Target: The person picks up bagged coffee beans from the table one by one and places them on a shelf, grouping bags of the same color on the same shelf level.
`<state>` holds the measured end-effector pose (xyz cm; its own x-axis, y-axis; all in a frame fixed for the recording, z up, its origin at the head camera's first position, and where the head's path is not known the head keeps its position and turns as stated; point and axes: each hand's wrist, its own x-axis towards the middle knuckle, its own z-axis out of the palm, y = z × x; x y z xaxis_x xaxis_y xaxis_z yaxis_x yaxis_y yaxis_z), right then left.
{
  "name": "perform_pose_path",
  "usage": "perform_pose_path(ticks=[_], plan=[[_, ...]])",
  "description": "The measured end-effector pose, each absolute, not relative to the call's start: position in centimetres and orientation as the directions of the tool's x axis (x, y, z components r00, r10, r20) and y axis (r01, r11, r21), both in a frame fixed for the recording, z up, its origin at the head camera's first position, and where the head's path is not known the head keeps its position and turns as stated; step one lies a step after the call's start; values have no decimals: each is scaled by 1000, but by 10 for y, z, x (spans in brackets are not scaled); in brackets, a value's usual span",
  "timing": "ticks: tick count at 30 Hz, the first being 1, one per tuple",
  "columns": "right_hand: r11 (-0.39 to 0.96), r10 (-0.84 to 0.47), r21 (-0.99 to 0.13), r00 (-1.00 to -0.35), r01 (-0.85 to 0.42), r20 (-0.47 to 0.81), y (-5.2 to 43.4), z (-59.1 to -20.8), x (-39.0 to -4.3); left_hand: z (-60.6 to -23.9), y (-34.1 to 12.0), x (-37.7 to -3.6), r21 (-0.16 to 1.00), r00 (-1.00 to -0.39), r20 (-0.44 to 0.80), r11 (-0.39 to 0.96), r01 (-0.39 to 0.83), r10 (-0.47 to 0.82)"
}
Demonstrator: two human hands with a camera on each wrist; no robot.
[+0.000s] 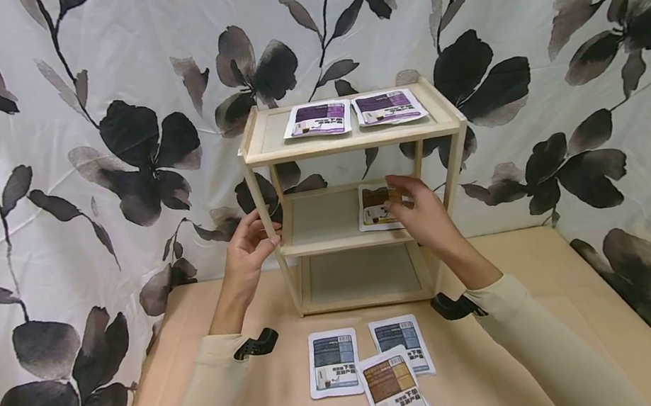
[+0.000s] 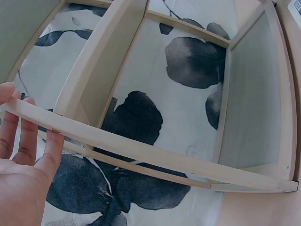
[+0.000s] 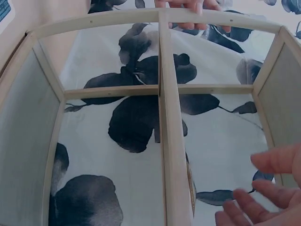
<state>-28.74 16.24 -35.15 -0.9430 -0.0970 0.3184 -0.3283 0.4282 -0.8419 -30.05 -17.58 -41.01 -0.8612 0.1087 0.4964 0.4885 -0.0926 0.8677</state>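
Wooden shelf rack [image 1: 347, 142] stands far on the bench [image 1: 519, 357], steadied at its left post by the left hand [image 1: 249, 248], fingers straight. Right hand [image 1: 420, 212] pinches a brown packet [image 1: 375, 209] onto the middle shelf.

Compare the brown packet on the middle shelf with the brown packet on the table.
The shelf packet lies under the right hand; the table packet lies untouched. The shelf packet lies alone; the table packet overlaps two blue packets. Both are white-edged with brown labels.
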Motion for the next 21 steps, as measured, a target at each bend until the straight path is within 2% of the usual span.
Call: perform_pose_path(ticks=[9, 21], plan=[[350, -162, -824, -895, -447, 416, 156, -354, -270, -409, -176, -301, 874, -868, 484, -96, 476, 108], [199, -348, -899, -885, -391, 308, 153, -359, -249, -408, -175, -299, 880, -873, 475, -77, 469, 111]])
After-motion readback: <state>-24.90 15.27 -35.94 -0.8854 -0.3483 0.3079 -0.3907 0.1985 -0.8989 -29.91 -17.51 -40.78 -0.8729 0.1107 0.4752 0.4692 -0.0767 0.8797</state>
